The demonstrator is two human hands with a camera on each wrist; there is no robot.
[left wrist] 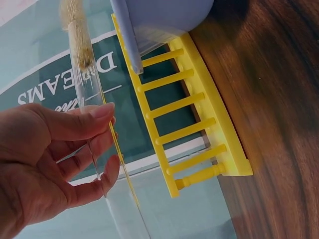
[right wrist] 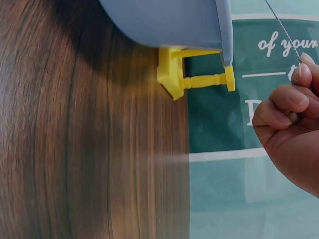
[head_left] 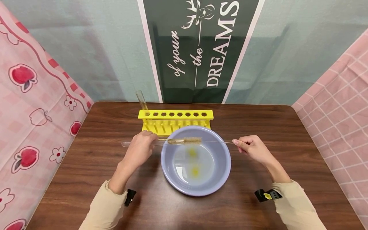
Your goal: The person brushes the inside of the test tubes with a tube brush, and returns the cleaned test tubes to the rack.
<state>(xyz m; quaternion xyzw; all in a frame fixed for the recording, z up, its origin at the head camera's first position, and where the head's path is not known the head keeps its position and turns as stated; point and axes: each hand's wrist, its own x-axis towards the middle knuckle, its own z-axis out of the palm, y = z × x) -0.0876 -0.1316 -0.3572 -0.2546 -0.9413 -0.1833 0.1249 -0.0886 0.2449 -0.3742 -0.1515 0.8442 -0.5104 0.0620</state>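
Note:
My left hand (head_left: 141, 147) holds a clear glass test tube (left wrist: 89, 92) lying roughly level, its mouth over the left part of a lavender basin (head_left: 165, 172). A tan bristle brush (head_left: 193, 140) is partly inside that mouth, with the rest of its bristles outside. The brush's thin twisted wire handle (right wrist: 283, 25) runs right, and my right hand (head_left: 253, 147) pinches its end between thumb and fingers, beyond the basin's right rim. Cloudy water (head_left: 184, 159) with two yellowish patches lies in the basin. My left palm hides the middle of the tube in the head view.
Behind the basin stands a yellow test tube rack (head_left: 175, 115) with a row of holes. Another test tube (head_left: 141, 99) leans in its leftmost hole. The brown wooden table (head_left: 244, 121) meets a printed cloth backdrop (head_left: 115, 48), with pink cloths at both sides.

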